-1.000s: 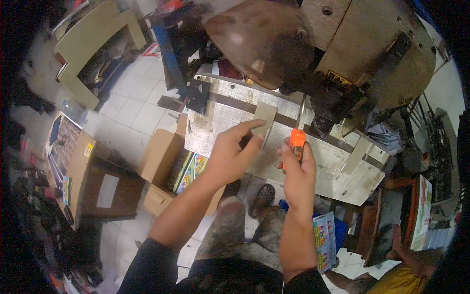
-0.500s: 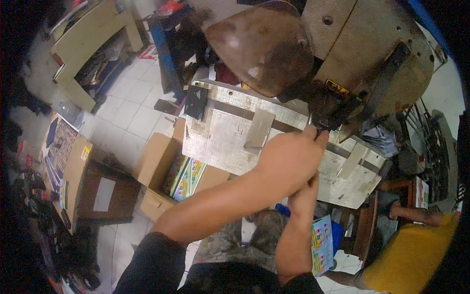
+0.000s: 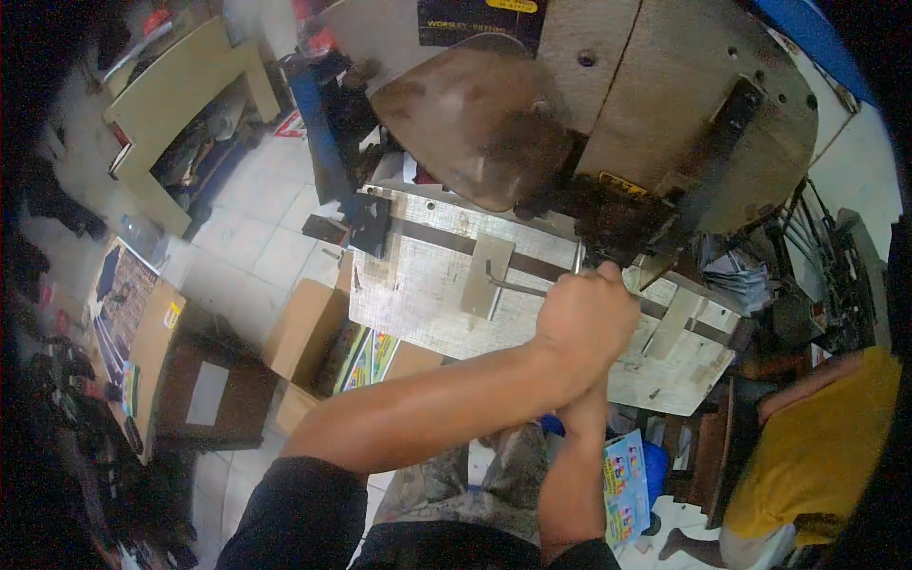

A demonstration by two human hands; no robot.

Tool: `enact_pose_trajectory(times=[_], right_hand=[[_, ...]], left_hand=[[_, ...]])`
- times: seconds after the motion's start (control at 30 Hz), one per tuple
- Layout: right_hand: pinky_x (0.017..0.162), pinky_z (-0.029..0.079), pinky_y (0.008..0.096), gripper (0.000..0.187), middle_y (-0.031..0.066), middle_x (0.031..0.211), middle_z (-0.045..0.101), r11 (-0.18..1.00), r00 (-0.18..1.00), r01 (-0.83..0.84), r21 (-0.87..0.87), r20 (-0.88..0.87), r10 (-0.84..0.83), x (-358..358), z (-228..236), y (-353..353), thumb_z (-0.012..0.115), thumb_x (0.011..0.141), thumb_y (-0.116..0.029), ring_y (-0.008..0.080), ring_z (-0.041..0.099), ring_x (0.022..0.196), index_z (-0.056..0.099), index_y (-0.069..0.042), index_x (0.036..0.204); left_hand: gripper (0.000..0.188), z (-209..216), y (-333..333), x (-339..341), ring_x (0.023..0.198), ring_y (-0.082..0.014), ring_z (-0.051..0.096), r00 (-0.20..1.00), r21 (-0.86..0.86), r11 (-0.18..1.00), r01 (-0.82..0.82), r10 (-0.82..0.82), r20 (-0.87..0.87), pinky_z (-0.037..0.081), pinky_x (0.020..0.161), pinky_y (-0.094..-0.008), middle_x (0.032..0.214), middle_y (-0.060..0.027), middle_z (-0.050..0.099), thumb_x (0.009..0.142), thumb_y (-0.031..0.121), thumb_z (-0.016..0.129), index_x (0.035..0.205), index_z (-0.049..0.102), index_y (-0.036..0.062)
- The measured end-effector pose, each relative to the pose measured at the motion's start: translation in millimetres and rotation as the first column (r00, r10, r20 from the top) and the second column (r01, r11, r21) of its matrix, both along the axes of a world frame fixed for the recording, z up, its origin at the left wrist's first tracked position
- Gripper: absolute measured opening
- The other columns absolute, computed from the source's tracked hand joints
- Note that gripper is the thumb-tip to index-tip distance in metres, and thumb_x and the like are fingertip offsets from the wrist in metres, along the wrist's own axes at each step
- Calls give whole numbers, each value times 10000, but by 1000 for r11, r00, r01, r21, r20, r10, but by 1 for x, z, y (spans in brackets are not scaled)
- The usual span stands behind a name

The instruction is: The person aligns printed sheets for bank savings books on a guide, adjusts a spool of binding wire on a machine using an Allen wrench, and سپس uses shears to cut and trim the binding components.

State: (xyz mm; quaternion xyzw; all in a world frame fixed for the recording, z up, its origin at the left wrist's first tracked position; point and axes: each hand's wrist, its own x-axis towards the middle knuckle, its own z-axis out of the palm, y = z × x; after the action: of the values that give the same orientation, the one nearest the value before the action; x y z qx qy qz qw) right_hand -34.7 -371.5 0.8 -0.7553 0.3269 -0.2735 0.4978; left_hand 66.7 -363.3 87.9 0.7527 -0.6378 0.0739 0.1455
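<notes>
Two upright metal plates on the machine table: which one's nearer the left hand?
The right plate, just beside the left hand. The other plate stands farther left, near the table's middle.

Scratched matt metal plate (image 3: 427, 294), rusty rough machine cover (image 3: 475, 123), cardboard box (image 3: 304, 332)

Your left arm comes in from the lower left, bare below a dark sleeve, and runs diagonally up and across to the right; its wrist is straight and your left hand (image 3: 584, 318) is balled into a tight fist, knuckles up, fingers (image 3: 608, 277) curled under at the far edge; your right forearm rises almost vertically from the near edge, just right of centre, and passes beneath the left wrist; your right hand is hidden under the left fist.
</notes>
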Motion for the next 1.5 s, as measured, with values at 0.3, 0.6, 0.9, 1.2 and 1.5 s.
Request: enact_pose_trajectory(times=[0.3, 0.6, 0.9, 1.2, 1.5], right_hand=[[937, 438, 317, 389, 92, 1180, 614, 962, 958, -162, 218, 267, 101, 10, 11, 3, 632, 866, -54, 166, 541, 1096, 536, 43, 1231], [952, 438, 336, 512, 192, 1263, 565, 892, 975, -207, 401, 156, 156, -11, -2, -14, 625, 815, 1, 293, 573, 1122, 479, -9, 1306], [1054, 263, 569, 524, 225, 1438, 357, 713, 989, 105, -693, 148, -2, 35, 4, 0, 635, 668, 11, 439, 339, 1319, 518, 24, 1178], [1071, 173, 603, 492, 180, 1462, 335, 672, 966, 214, -709, 51, -255, 38, -18, 3, 661, 684, -41, 389, 289, 1349, 548, -16, 1162], [1060, 195, 595, 342, 207, 1420, 361, 472, 941, 318, -822, 211, -266, 75, -16, -14, 619, 832, -97, 394, 304, 1323, 521, 13, 1141]], left_hand=[[409, 15, 40, 18, 646, -296, 651, 972, -355, 915, -191, 128, -195, 532, 523, -374, 848, -92, 581, 874, 307, 628, 1188, 514, 70], [268, -12, 23, 29, 633, -235, 653, 997, -515, 854, 76, -72, 29, 525, 503, -339, 839, -41, 606, 776, 155, 642, 1044, 655, 150], [201, -15, 71, 41, 714, -240, 670, 975, -662, 749, -10, -140, -173, 536, 597, -306, 895, -122, 668, 792, 32, 724, 992, 703, 21], [199, -7, 79, 51, 749, -241, 681, 976, -657, 753, -42, -110, -189, 547, 633, -304, 890, -129, 681, 783, 10, 727, 979, 699, 31], [225, -11, 81, 56, 759, -247, 683, 975, -671, 741, -33, -124, -185, 551, 645, -299, 895, -126, 684, 769, -4, 735, 988, 692, 27]])
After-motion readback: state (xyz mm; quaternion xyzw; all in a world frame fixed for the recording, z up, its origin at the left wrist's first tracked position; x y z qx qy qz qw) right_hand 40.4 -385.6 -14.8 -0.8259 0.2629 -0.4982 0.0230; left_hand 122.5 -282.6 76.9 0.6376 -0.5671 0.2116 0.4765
